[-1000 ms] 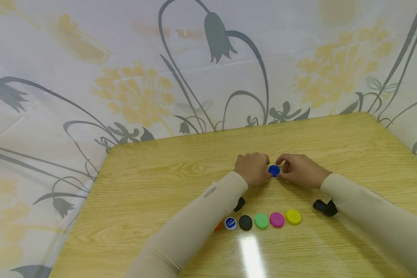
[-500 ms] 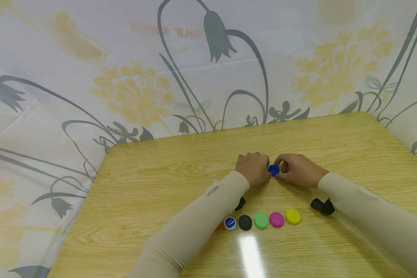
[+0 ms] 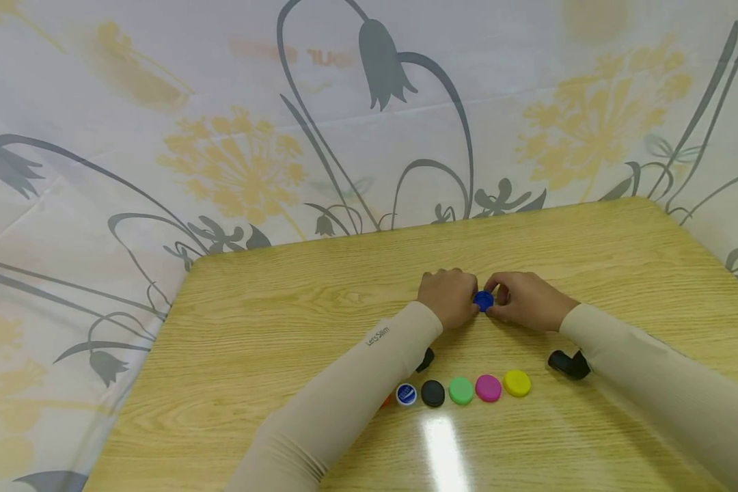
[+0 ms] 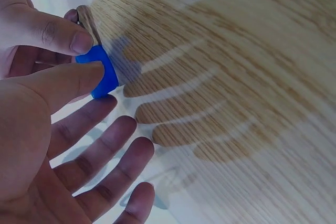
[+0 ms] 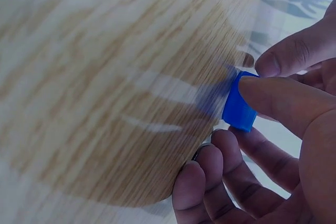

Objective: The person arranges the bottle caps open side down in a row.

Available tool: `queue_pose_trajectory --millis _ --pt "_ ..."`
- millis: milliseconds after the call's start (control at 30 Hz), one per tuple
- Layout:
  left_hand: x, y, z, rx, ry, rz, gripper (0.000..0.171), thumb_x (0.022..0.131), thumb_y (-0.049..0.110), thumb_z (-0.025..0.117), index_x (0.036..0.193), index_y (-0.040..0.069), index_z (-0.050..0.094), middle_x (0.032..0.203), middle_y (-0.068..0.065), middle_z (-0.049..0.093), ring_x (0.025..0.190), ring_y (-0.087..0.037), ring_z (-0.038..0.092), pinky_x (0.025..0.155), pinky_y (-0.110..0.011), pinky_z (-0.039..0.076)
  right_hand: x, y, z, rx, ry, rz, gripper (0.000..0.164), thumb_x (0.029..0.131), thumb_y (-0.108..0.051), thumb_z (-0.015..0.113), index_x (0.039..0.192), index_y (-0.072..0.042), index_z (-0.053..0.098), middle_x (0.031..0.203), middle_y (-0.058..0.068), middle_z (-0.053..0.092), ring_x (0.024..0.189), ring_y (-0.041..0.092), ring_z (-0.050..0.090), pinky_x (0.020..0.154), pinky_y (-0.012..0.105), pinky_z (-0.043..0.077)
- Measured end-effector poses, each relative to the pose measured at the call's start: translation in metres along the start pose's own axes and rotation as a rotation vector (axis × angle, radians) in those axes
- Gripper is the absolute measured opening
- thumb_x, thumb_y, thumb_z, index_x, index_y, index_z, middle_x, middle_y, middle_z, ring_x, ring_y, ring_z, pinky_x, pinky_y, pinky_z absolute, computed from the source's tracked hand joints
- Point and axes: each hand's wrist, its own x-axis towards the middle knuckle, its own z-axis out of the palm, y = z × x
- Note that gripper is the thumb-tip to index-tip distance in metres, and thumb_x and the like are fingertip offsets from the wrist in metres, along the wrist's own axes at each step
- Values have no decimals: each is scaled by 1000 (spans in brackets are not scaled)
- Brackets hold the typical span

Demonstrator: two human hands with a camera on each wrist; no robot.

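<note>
Both hands meet at a blue bottle cap [image 3: 483, 301] toward the middle of the table, its hollow side facing up. My left hand [image 3: 447, 298] pinches the cap from the left; in the left wrist view the thumb lies on the blue cap [image 4: 106, 80] with the forefinger beneath and the other fingers spread. From the other side my right hand [image 3: 531, 301] pinches it too. The right wrist view has that thumb pressed over the cap [image 5: 240, 106], the forefinger against its far edge. Fingers cover part of the cap's side.
Nearer the front lies a row of caps: orange [image 3: 385, 402], partly behind the left sleeve, white with blue print [image 3: 406, 394], black [image 3: 433, 393], green [image 3: 460, 390], magenta [image 3: 488, 387] and yellow [image 3: 517, 383]. A patterned curtain [image 3: 344, 137] borders the wooden table [image 3: 270, 301].
Both hands stay at the blue cap with hardly any movement. The head view shifts very slightly.
</note>
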Motion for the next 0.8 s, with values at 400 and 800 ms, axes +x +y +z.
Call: queue_pose_trajectory --millis 400,800 --pt "1 -6 -3 -104 68 34 25 97 35 65 117 22 72 110 8 74 95 -13 69 94 -44 48 -2 -4 -9 24 46 0 25 90 -11 72 111 2 65 89 5 71 80 15 65 72 33 55" --pt "1 -21 -17 -345 73 83 28 101 30 57 124 18 67 109 7 73 93 -6 65 85 -29 49 -3 -13 -25 48 97 1 29 93 -13 71 116 3 62 94 8 74 84 19 70 73 36 58"
